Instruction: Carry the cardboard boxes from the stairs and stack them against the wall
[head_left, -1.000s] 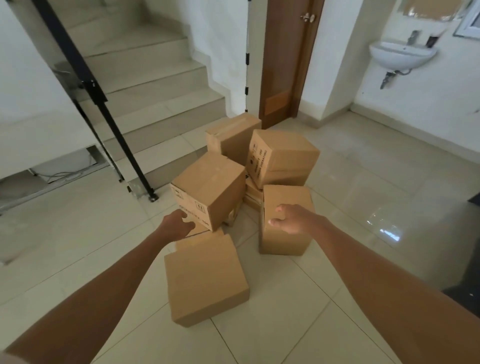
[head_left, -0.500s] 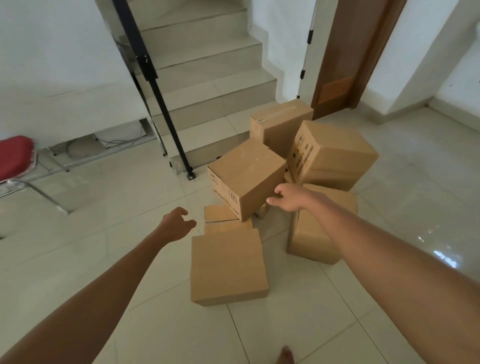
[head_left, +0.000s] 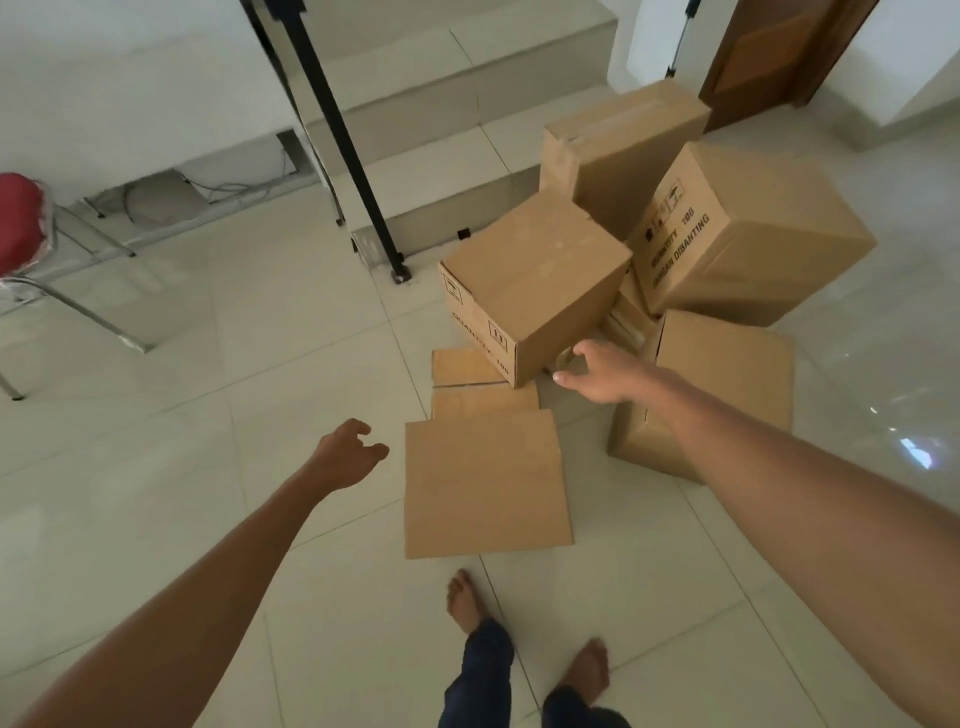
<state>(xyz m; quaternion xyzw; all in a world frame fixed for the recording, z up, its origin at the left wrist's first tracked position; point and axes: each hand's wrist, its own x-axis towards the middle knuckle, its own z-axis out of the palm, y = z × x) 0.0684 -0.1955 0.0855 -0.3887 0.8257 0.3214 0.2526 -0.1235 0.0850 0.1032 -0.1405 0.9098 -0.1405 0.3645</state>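
Observation:
Several brown cardboard boxes lie in a heap on the tiled floor at the foot of the stairs. A tilted box with printed marks sits on top at the centre. In front of it a flat box lies nearest to me. My right hand hovers with spread fingers just below the tilted box's lower right corner, holding nothing. My left hand hangs above the floor left of the flat box, fingers loosely curled and empty. More boxes stand at the right and the lower right.
A black stair railing post stands left of the heap. A red chair with metal legs is at the far left. A brown wooden door is at the top right. My bare feet stand just behind the flat box.
I have stepped closer and the view has tipped down, so my feet show. My right hand has opened and dropped beside the tilted box's lower corner. My left hand stays beside the flat box.

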